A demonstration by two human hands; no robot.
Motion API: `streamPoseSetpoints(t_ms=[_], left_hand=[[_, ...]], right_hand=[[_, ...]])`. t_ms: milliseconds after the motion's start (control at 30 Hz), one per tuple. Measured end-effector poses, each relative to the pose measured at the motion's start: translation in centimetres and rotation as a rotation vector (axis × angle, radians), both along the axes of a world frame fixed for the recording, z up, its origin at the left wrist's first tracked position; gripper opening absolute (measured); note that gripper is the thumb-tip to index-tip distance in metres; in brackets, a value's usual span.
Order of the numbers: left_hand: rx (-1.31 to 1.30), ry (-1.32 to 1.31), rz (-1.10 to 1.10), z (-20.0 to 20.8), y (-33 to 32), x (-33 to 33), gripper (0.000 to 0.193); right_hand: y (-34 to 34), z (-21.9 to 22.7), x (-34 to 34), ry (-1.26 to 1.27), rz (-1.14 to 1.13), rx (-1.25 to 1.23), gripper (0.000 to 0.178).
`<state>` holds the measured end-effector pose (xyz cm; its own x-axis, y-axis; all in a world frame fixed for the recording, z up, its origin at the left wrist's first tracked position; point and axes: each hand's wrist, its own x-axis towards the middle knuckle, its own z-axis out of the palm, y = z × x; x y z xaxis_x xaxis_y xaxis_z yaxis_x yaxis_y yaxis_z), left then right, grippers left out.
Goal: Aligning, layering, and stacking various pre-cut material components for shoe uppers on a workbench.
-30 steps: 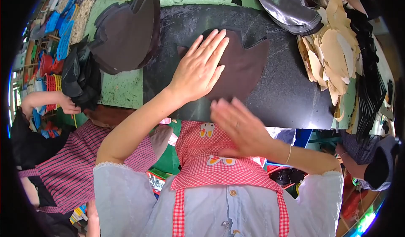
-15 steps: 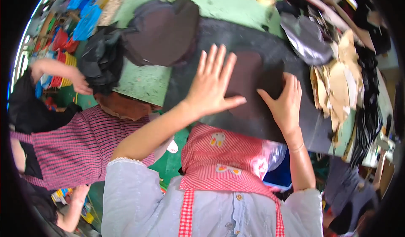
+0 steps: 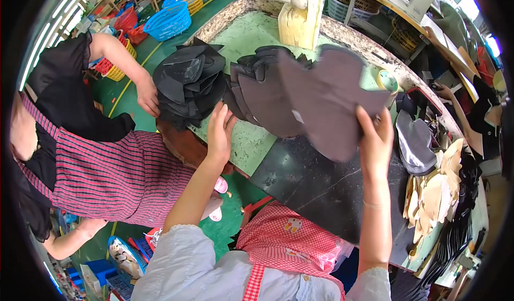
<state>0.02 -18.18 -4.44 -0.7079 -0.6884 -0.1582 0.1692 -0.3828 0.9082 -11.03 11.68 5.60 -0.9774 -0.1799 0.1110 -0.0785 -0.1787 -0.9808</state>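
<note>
My right hand (image 3: 376, 143) grips a large dark brown cut piece of sheet material (image 3: 332, 108) by its right edge, thumb on top. The piece is raised and tilted, with a small pale mark on its left side, and it overlaps a stack of similar dark brown cut pieces (image 3: 257, 95). Fingers stretched, my left hand (image 3: 218, 135) is near the stack's left end, beside a heap of black cut pieces (image 3: 190, 81); whether it touches either I cannot tell. Under the held piece lies a black board (image 3: 321, 188) on the green table (image 3: 246, 151).
At the left, a co-worker's hand (image 3: 148, 95) reaches to the black heap. A yellowish block (image 3: 300, 25) with a cone-shaped thing stands at the far edge. Tape roll (image 3: 386, 80), grey shiny pieces (image 3: 415, 143) and tan pieces (image 3: 435, 199) lie on the right.
Both hands lay spread over a brown piece on the black board. Now the right hand has lifted a brown piece toward the stack, and the left has moved left. The view has shifted too.
</note>
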Motion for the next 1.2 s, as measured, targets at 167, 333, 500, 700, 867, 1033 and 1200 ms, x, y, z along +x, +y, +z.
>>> streamPoseSetpoints(t_ms=[167,333,500,700,867,1033,1200], left_hand=[[0.076,-0.142,-0.170,2.6,-0.6,-3.4,0.066],[0.025,-0.261,-0.377,3.0,-3.3,-5.8,0.082],[-0.222,-0.063,-0.182,3.0,0.1,-9.2,0.100],[-0.044,0.100,-0.142,1.8,1.7,-7.9,0.084],[0.083,0.359,-0.306,0.8,2.7,-5.0,0.078],[0.144,0.459,-0.694,-10.1,0.6,-5.2,0.080],[0.402,0.363,-0.757,5.1,9.0,-7.0,0.085]], right_hand=[[-4.4,-7.1,-3.0,0.326,-0.142,1.238,0.089],[-9.7,-7.3,-3.4,0.376,-0.168,1.078,0.093],[-11.1,-8.1,-4.3,0.366,-0.204,1.000,0.097],[-10.5,-6.1,-2.0,0.106,0.049,0.137,0.102],[-6.2,-1.6,0.2,-0.102,0.185,-0.350,0.101],[-1.2,-3.4,0.7,-0.015,0.095,-0.182,0.097],[5.2,-3.5,3.9,-0.030,0.072,-0.264,0.108]])
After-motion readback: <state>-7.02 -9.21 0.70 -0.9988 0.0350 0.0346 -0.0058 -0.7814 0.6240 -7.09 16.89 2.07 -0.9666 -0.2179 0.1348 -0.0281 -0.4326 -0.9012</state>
